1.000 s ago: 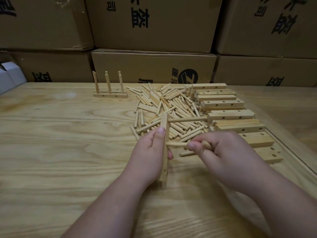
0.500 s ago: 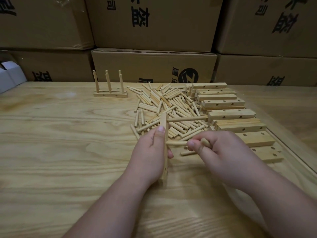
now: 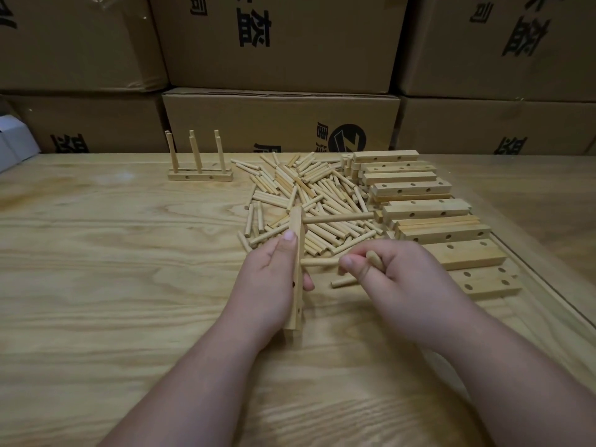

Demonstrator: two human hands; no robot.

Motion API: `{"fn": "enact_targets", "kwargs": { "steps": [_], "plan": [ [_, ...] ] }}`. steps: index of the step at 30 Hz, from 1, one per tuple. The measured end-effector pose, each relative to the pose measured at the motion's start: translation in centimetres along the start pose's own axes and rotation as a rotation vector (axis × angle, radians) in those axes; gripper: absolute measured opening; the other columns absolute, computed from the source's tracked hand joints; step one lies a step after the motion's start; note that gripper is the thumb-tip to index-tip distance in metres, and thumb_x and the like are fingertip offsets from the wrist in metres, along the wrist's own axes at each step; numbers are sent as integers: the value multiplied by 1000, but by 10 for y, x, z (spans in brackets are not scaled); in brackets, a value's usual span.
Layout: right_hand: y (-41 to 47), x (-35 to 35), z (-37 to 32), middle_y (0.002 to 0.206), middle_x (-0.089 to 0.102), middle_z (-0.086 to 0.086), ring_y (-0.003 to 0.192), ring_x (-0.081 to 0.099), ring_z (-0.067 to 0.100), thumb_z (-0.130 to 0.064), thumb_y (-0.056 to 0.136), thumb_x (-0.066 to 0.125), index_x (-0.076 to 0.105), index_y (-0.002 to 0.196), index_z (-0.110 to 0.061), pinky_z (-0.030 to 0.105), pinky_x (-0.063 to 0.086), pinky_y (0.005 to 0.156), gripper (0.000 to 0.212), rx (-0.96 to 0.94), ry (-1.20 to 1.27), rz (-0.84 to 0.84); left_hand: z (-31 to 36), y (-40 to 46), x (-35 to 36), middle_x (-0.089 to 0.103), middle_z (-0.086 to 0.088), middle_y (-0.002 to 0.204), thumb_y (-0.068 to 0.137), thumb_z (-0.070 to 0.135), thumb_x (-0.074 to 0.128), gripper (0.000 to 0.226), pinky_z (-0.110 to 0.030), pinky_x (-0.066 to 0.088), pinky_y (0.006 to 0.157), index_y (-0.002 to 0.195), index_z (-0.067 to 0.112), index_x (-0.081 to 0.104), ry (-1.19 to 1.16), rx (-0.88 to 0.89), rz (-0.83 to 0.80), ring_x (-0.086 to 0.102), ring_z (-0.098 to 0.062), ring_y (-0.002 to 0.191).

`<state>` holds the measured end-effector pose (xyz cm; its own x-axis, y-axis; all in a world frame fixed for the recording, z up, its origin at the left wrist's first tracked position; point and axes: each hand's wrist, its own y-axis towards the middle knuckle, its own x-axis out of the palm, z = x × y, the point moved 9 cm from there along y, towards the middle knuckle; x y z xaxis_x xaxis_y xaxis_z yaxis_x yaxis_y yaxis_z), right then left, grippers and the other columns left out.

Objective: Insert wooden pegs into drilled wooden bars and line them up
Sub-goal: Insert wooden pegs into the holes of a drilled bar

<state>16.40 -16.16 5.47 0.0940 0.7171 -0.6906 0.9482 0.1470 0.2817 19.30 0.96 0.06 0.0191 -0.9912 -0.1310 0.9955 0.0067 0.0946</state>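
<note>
My left hand [image 3: 269, 282] grips a drilled wooden bar [image 3: 296, 272] on edge, its length running away from me. One peg [image 3: 338, 217] sticks out of the bar's far hole toward the right. My right hand [image 3: 396, 279] pinches a second peg [image 3: 319, 261] whose tip meets the bar's middle hole, and it also holds a spare peg [image 3: 375, 260] in its curled fingers. Behind lies a heap of loose pegs [image 3: 309, 195]. A finished bar with three upright pegs [image 3: 200, 172] stands at the back left.
Several drilled bars [image 3: 425, 211] lie stacked in a row at the right, near the table's raised right edge [image 3: 548, 295]. One loose peg [image 3: 343, 282] lies below my right thumb. Cardboard boxes [image 3: 280, 121] wall off the back. A white box [image 3: 13, 146] sits far left.
The bar in my left hand has shifted slightly away from me. My right hand has pushed the second peg a little further toward the bar's middle hole.
</note>
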Motion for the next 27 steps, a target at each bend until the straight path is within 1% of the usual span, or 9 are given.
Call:
{"fn": "enact_targets", "kwargs": {
  "steps": [3,5,9,12,14,19,21,24,27],
  "plan": [
    [-3,-4,-1,82,69,-24,82,63,-5,-37,93,64,67,77,-46,10,46,68,19,-38,49,72,1,-1,1,69,-3,63,105,55,37,49,-28,49,47,99,19,69,-122,-23,-10,61,-15,50],
    [-4,-8,-4,81,69,-24,79,63,-3,-34,94,66,64,76,-50,12,47,65,23,-75,40,123,4,-2,6,71,-7,67,98,64,36,55,-27,52,49,106,20,68,-161,-8,-62,64,-18,53],
    [-7,-16,-9,67,62,-28,62,58,-5,-27,93,68,66,81,-43,6,38,53,20,-122,62,244,10,-3,12,68,-8,65,93,63,36,53,-24,49,50,105,26,74,-150,62,-132,59,-19,51],
    [-9,-22,-5,72,65,-10,54,54,3,-36,90,69,71,93,-36,15,40,47,3,-79,229,318,10,-4,14,64,-5,59,95,62,35,51,-20,45,48,86,29,72,-114,69,-131,56,-16,46],
    [-11,-28,-1,70,60,0,52,49,13,-47,91,63,69,99,-35,28,41,44,16,-51,361,352,7,-2,7,63,-4,56,99,63,32,52,-20,43,45,79,32,69,-136,39,-71,54,-15,44],
    [-14,-32,15,77,59,3,72,57,18,-70,94,30,67,87,-23,35,49,66,61,96,627,408,0,3,-2,51,-11,51,107,56,26,63,-25,37,41,67,23,61,-382,-48,-2,45,-22,40],
    [-11,-23,17,64,54,-3,61,53,14,-76,91,26,67,85,-22,34,48,60,67,161,627,337,-1,3,-2,48,-8,53,107,55,26,63,-25,35,39,66,21,60,-404,-63,9,44,-20,39],
    [-6,-9,5,57,55,-2,52,50,15,-53,95,45,64,79,-24,32,48,54,39,127,694,182,0,1,0,48,-4,55,107,53,25,64,-23,33,38,63,22,59,-383,-59,14,44,-17,39],
    [-6,6,-9,74,73,4,56,59,15,-32,95,58,68,82,-25,25,54,57,17,46,670,36,3,-1,-2,51,-4,54,107,54,26,63,-20,34,38,68,18,60,-298,-37,32,46,-16,38]
  ]
}}
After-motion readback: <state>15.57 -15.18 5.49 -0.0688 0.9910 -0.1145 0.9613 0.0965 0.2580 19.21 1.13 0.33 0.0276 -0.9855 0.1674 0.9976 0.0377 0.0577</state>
